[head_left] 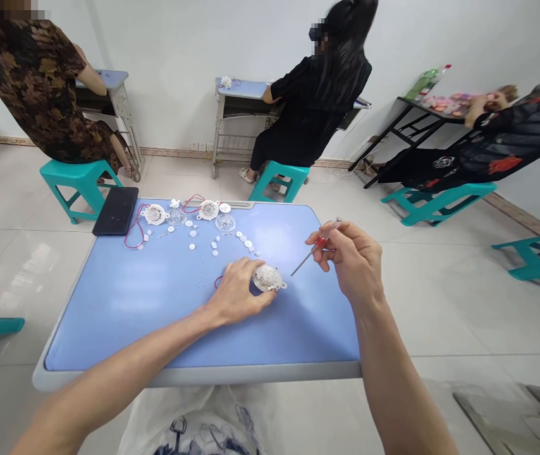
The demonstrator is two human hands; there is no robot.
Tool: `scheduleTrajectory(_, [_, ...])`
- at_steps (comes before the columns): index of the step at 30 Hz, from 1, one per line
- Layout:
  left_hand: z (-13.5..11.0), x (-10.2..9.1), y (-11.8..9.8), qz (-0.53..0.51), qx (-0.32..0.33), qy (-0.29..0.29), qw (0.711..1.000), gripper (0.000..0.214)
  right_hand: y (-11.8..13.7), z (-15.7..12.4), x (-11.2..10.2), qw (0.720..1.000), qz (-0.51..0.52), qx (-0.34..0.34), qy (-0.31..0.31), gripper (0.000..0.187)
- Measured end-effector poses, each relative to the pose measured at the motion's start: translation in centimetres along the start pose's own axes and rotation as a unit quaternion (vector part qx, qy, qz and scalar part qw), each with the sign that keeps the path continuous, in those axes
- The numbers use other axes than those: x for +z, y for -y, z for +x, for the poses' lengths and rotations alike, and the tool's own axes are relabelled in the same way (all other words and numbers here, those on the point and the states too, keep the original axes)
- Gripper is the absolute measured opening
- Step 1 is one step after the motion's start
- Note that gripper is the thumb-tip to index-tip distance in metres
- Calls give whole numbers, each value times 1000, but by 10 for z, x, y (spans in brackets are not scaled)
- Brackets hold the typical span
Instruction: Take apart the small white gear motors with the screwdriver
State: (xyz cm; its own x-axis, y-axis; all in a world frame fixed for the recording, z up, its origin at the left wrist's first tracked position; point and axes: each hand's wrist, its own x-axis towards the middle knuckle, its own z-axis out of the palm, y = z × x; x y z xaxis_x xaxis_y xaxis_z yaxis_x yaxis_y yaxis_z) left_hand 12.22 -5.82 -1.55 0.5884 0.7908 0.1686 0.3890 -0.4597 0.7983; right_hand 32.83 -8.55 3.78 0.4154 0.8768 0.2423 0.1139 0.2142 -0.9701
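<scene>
Your left hand [234, 294] is clamped on a motor housing [268, 278], steadying it near the middle of the blue tabletop [122, 303]. Your right hand [348, 259] pinches a red-handled screwdriver [315, 251] just beside it, tip toward the housing. Loose white parts [214, 245] lie farther off, clear of your hands.

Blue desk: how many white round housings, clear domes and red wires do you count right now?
White round housings: 3, one under the left hand
Clear domes: 2
Red wires: 3
Total: 8
</scene>
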Motion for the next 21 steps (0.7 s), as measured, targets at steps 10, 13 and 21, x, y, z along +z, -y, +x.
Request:
scheduleTrajectory(10, [0, -3, -4, -1, -20, 13, 1000, 54, -10, -3, 14, 993, 101, -50, -30, 25])
scheduleTrajectory(13, [1, -3, -4, -4, -20, 14, 1000, 53, -11, -7, 15, 992, 91, -75, -45, 29])
scheduleTrajectory(21, [-1, -5, -4, -11, -21, 12, 1000, 47, -7, -13, 25, 988, 72, -124, -47, 30])
